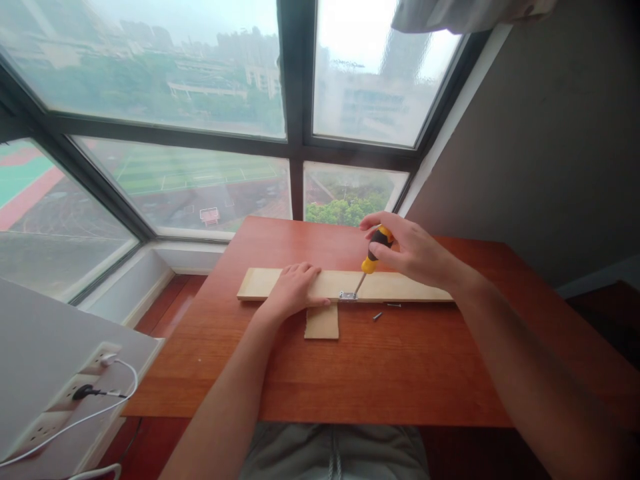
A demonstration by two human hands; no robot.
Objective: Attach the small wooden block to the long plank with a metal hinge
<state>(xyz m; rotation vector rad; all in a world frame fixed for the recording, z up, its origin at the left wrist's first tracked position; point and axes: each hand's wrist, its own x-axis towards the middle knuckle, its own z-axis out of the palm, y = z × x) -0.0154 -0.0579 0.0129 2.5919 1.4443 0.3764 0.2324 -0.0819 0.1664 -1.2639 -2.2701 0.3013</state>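
"Why is the left hand point(295, 287) laid over the board point(260, 283)?"

"To steady it, I'd say: the hand is open, palm down, pressing rather than gripping, thumb by the near edge. The board lies across the desk point(390, 373)."

"And the right hand point(407, 247)?"

"Fingers curled around the screwdriver point(369, 266), handle up, tip at the bracket point(347, 295) on the board's near edge. That tilt probably lets the tip reach the bracket."

"The wood piece point(321, 324)?"

"Against the near edge; whether it props anything, I can't tell. Two screws point(377, 317) lie close by, within reach."
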